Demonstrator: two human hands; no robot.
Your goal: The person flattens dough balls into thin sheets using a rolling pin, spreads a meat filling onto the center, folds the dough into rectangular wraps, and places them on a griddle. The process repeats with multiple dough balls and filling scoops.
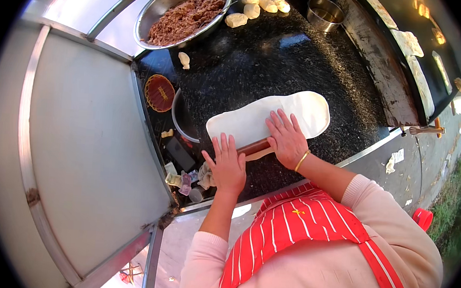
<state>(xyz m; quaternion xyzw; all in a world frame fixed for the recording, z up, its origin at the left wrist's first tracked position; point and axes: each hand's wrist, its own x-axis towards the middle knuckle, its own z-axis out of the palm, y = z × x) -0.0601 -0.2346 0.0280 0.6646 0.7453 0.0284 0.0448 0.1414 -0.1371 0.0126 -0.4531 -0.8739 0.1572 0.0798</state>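
A long oval sheet of white dough (pixel 240 118) lies flat on the black speckled stone worktop (pixel 235 68). Across its near edge runs a brown wooden rolling pin (pixel 253 147), its ends hidden beneath my palms. My left hand (pixel 225 165) rests flat on the pin's left end, fingers stretched out and spread, tips at the dough's edge. On the other end presses my right hand (pixel 288 138), which has its extended fingers over the dough; a gold bangle (pixel 302 161) circles that wrist. Neither hand has its fingers curled around the pin.
Minced meat (pixel 187 16) fills a large steel bowl (pixel 139 27) at the far left. Several dough lumps (pixel 252 11) sit beside it, near a steel pot (pixel 325 14) of liquid. Flatbreads (pixel 421 83) line the griddle side at right. A woven basket (pixel 160 93) and smartphone (pixel 180 153) lie left.
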